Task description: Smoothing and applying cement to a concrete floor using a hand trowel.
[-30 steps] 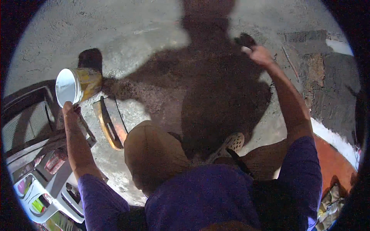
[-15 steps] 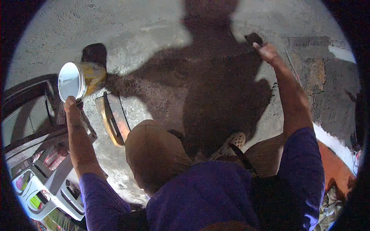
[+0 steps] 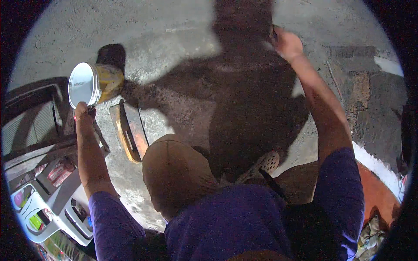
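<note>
My left hand [image 3: 84, 111] grips the rim of a bucket [image 3: 112, 82], white inside and smeared yellow outside. The bucket lies tipped sideways, its mouth turned to the left. At the upper right, my right hand [image 3: 288, 45] is closed around a small dark thing [image 3: 274, 35] against the grey concrete surface [image 3: 183, 37]. Fingers and shadow hide most of that thing, so its kind does not show. A trowel-like tool [image 3: 130, 135] with a long yellowish wooden grip lies on the concrete, between the bucket and my left knee.
My shadow darkens the middle of the concrete. Darker, rougher patches [image 3: 352, 91] and a thin rod [image 3: 334, 78] are at the right, beyond which is a red-orange strip [image 3: 376, 182]. A white plastic chair [image 3: 45, 230] and a dark frame with slats [image 3: 32, 124] stand left.
My right hand has moved up and to the left with the dark thing, which is now more hidden. My left hand and the bucket have shifted slightly up and right in view.
</note>
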The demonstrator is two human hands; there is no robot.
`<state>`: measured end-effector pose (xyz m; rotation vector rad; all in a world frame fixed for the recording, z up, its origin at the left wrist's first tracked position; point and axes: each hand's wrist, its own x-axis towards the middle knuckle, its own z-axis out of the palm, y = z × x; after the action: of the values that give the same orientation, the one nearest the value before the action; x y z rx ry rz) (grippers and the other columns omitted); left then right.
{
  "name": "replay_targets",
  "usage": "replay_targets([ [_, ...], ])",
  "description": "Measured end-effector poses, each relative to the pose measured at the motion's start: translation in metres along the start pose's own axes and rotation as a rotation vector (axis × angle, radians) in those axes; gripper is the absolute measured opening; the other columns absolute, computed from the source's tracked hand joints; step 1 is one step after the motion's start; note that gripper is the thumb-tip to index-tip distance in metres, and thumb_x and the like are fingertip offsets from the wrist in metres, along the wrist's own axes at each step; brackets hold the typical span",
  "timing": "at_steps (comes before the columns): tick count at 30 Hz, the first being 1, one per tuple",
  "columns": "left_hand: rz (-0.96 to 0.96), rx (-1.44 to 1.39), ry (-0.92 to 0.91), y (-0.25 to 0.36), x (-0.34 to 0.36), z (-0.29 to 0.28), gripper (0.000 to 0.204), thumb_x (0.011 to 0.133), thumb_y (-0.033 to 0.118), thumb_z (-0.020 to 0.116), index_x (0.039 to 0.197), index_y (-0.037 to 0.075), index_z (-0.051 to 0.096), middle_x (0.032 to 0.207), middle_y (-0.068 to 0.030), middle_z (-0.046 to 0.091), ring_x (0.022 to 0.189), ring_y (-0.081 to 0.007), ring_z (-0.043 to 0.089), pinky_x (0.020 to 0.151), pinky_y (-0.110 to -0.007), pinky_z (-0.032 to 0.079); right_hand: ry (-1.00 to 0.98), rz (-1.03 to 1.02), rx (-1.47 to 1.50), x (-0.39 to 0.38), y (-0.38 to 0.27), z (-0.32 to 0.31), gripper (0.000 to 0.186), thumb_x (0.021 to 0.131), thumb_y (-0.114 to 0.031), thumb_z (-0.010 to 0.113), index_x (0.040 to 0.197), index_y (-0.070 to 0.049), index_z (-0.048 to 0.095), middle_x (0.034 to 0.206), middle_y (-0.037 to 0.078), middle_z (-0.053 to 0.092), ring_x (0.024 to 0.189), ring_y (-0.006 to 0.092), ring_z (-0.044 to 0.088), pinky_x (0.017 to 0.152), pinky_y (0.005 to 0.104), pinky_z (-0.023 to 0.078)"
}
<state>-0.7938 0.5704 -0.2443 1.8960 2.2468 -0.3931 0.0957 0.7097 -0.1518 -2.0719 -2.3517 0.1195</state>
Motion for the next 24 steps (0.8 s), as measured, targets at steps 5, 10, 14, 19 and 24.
replay_targets([
  [5,0.433,0.279,0.330,0.013,-0.016,0.001,0.018,0.073,0.019,0.059,0.069,0.004,0.050,0.065,-0.0166,0.053,0.061,-0.0340,0.053,0.055,-0.040,0.044,-0.153,0.196,-0.060,0.040,-0.020,0.046,0.027,0.083,-0.028,0.046,0.103,-0.011,0.055,0.104,0.016,0.060,0.094,0.0378,0.058,0.078,0.0455,0.048],
  [10,0.173,0.123,0.250,0.019,-0.015,-0.001,0.026,0.071,0.028,0.063,0.069,0.005,0.051,0.064,-0.0155,0.052,0.060,-0.0324,0.052,0.057,-0.040,0.044,-0.107,0.174,0.020,0.034,-0.023,0.072,0.035,0.088,-0.032,0.038,0.106,-0.006,0.054,0.106,0.021,0.059,0.098,0.0386,0.056,0.080,0.0483,0.046],
  [14,0.386,0.549,0.344,0.019,-0.018,0.002,0.033,0.074,0.037,0.060,0.085,0.007,0.057,0.077,-0.0088,0.059,0.068,-0.0285,0.059,0.061,-0.039,0.048,-0.129,0.065,0.092,0.036,-0.069,0.058,0.049,0.090,-0.042,0.026,0.111,-0.007,0.053,0.111,0.024,0.055,0.104,0.0401,0.052,0.091,0.0490,0.037],
  [19,0.109,0.214,0.230,0.046,-0.034,0.000,0.021,0.074,0.026,0.055,0.083,0.006,0.053,0.073,-0.0085,0.053,0.064,-0.0256,0.056,0.056,-0.037,0.047,-0.256,0.111,0.326,0.041,-0.150,0.034,0.056,0.090,-0.047,0.022,0.119,-0.008,0.050,0.116,0.025,0.052,0.109,0.0413,0.048,0.096,0.0480,0.033],
  [24,0.039,0.178,0.205,0.089,-0.045,-0.020,0.012,0.075,0.016,0.052,0.080,0.005,0.050,0.070,-0.0084,0.049,0.061,-0.0231,0.054,0.052,-0.035,0.046,-0.151,0.108,0.256,0.056,-0.182,0.022,0.062,0.089,-0.050,0.021,0.118,-0.005,0.052,0.121,0.024,0.049,0.114,0.0409,0.045,0.097,0.0478,0.032],
])
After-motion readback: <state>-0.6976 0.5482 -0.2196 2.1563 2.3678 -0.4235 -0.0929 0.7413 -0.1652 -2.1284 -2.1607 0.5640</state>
